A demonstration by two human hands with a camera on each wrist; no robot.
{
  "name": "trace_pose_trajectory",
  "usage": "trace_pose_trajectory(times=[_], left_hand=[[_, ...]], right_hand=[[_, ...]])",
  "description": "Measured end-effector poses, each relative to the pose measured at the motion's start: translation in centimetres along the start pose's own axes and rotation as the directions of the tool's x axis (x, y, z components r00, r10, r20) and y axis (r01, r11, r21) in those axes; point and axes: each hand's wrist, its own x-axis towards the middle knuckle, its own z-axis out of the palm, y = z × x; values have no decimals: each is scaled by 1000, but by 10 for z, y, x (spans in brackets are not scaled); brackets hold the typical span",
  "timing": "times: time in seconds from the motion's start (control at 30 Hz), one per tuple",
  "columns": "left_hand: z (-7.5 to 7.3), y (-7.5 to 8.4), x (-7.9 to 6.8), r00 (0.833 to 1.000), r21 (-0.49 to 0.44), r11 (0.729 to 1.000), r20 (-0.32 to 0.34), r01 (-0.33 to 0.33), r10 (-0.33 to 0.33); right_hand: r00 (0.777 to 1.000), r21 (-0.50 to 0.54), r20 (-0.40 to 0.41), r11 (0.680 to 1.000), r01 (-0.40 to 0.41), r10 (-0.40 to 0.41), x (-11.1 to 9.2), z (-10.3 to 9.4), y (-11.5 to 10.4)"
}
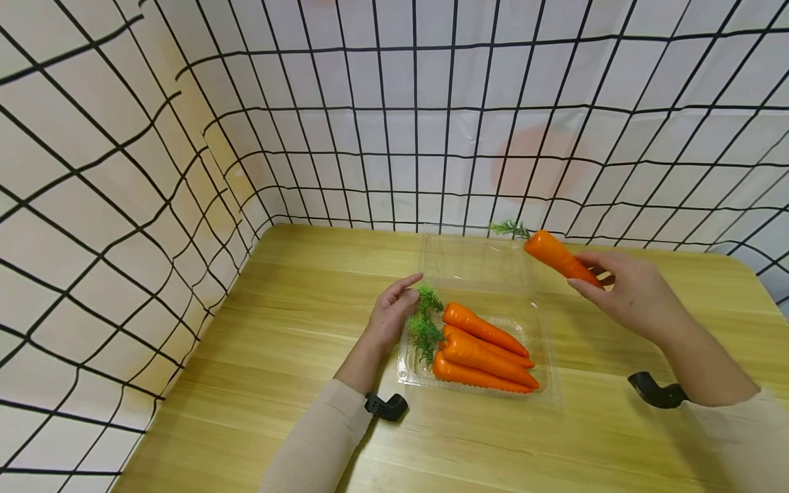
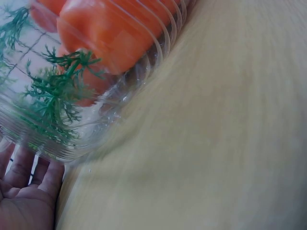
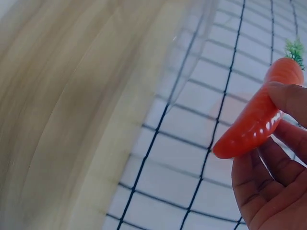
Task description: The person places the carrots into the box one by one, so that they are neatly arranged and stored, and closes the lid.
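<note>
My right hand (image 1: 635,294) pinches an orange toy carrot (image 1: 557,255) between thumb and fingers near its pointed end, raised to the right of the clear plastic container (image 1: 403,373). Its green leafy top (image 1: 510,229) points up and left. In the right wrist view, the thumb lies across the carrot (image 3: 249,127) with the fingers beneath. Several more carrots (image 1: 487,349) lie side by side in the container, tips to the right, green tops (image 1: 425,325) at the left. My left hand (image 1: 391,311) rests at the container's left side, straight fingers (image 2: 50,179) against its wall.
The container's clear lid (image 1: 474,260) lies folded back toward the rear edge of the wooden table (image 1: 277,329). A white sheet with black grid lines (image 1: 401,130) rises behind the table and along its left. Each wrist wears a black device (image 1: 387,407).
</note>
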Motion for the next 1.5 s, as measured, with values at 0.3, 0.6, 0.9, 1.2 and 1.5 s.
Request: trace_pose_trajectory(times=[0.3,0.6,0.9,1.2,1.5], left_hand=[[-1,0,0,1000,13,1000,-6,11,-11],[-1,-1,0,1000,14,1000,-8,4,-4],[-2,-2,0,1000,7,1000,1,6,-6],[-1,-1,1,1000,7,1000,-1,10,-10],[-1,-1,2,1000,27,1000,-2,14,-14]], right_hand=[[996,14,20,996,89,-89,-13,5,-30],[983,32,63,985,169,-171,-24,13,-54],[971,64,131,979,192,-199,-34,27,-72],[962,122,181,975,185,-205,-37,40,-80],[957,108,239,984,143,-165,-35,52,-79]])
